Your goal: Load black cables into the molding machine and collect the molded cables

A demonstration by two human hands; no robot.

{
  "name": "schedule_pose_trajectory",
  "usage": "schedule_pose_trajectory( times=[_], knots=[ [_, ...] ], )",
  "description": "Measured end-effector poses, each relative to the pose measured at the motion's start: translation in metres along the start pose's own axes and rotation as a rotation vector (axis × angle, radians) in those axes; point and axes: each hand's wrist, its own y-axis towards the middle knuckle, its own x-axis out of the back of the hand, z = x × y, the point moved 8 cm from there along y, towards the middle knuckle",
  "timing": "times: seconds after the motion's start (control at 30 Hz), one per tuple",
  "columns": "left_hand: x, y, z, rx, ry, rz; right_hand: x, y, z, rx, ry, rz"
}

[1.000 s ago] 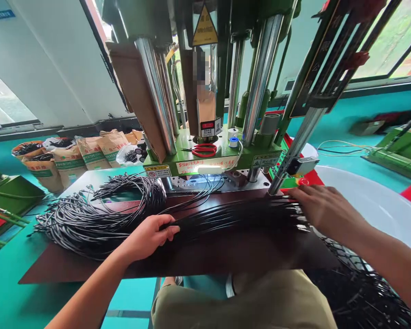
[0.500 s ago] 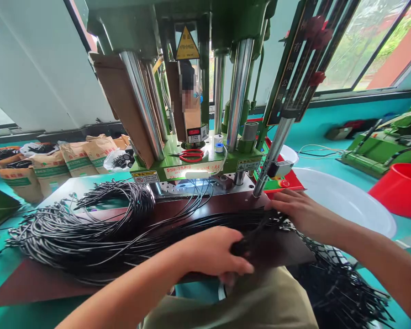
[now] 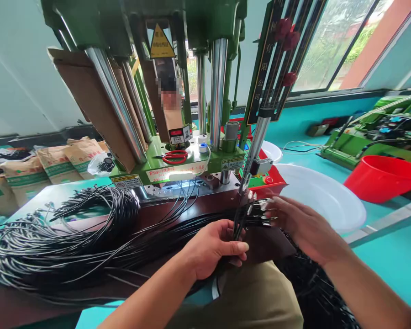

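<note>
My left hand (image 3: 219,249) is closed around a few black cables (image 3: 239,224), whose ends stick up above the thumb. Beside it, my right hand (image 3: 303,228) has its fingers stretched out at the metal-tipped ends of a cable bundle (image 3: 256,212); they are slightly blurred, and whether they touch the ends is unclear. That bundle runs left across the dark red-brown tabletop (image 3: 270,240). A large coiled pile of black cables (image 3: 30,256) covers the left side. A few cables (image 3: 185,196) lead into the lower part of the green press (image 3: 178,171).
Red-handled scissors (image 3: 174,156) and a small blue-and-white spool (image 3: 202,147) lie on the press plate. On the right are a red control box (image 3: 277,178), a white basin (image 3: 325,196) and a red tub (image 3: 380,180). More black pieces (image 3: 318,288) hang low right. Paper sacks (image 3: 55,164) stand far left.
My left hand now holds cables with their ends pointing up. My right hand has drawn back slightly from the bundle, fingers more spread. The view has swung right.
</note>
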Motion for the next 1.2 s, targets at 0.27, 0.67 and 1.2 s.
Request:
schedule_pose_trajectory(
  times=[0.27,0.67,1.2],
  knots=[
    [0.0,-0.006,0.007,0.036,-0.064,0.007,-0.061,0.003,-0.028,-0.233,0.376,0.15],
    [0.011,0.0,0.01,-0.018,0.059,-0.173,-0.074,0.008,-0.031,-0.232,0.465,0.151],
    [0.006,-0.015,-0.015,-0.362,1.102,-0.459,-0.072,0.019,-0.047,-0.305,0.667,-0.014]
  ],
)
